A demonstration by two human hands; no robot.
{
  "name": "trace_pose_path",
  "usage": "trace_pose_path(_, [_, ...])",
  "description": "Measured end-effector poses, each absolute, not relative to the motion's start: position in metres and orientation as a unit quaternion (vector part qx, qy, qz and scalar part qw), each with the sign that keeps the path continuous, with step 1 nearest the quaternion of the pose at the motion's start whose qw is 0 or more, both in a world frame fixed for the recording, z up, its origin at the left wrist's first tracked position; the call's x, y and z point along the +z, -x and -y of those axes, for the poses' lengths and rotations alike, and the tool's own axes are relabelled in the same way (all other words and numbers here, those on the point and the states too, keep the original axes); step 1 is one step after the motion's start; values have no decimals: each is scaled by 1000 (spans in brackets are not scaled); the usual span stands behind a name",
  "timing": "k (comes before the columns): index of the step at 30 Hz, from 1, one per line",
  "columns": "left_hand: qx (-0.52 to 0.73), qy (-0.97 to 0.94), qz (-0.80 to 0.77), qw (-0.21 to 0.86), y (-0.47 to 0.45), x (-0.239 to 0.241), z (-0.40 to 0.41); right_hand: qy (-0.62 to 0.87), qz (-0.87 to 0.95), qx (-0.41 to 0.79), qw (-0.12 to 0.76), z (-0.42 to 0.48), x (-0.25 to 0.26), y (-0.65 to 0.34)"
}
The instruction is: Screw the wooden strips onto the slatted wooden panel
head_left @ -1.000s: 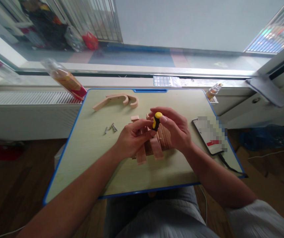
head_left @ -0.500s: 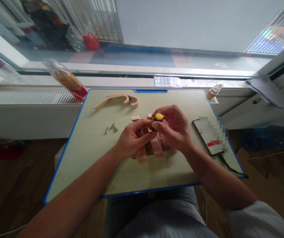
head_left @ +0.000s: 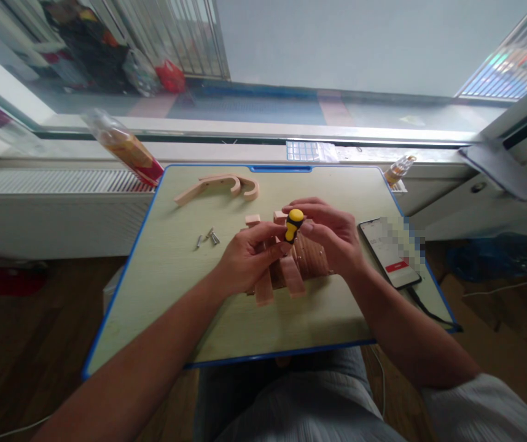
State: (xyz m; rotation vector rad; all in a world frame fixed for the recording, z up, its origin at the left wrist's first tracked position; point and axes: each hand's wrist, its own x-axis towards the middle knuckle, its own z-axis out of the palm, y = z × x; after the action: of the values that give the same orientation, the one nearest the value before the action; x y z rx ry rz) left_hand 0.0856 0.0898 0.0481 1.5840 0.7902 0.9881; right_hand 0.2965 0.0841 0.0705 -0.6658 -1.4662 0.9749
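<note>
My right hand (head_left: 332, 236) pinches the yellow-and-black handle of a small screwdriver (head_left: 293, 224), held upright over a wooden slatted assembly (head_left: 291, 267) in the middle of the lap table (head_left: 171, 288). My left hand (head_left: 247, 258) rests on the left side of the assembly, its fingers curled and its fingertips meeting the lower end of the screwdriver. What the fingertips pinch there is hidden. Several small screws (head_left: 207, 237) lie on the table to the left of my left hand.
Two curved wooden pieces (head_left: 220, 185) lie at the far left of the table. A phone (head_left: 390, 252) with a cable sits at the right edge. A plastic bottle (head_left: 123, 147) and a small bottle (head_left: 397, 169) stand on the windowsill behind.
My right hand has turned on the screwdriver handle, first rolling over it, then back. The handle stays over the same spot on the wooden assembly. My left hand has hardly moved.
</note>
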Motion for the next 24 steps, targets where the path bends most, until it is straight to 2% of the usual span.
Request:
trace_pose_path(13, [399, -685, -315, 522, -82, 49, -91, 306, 609, 483, 550, -82, 68, -293])
trace_pose_path(24, [434, -658, -361, 499, -86, 47, -87, 319, 612, 439, 576, -85, 58, -288])
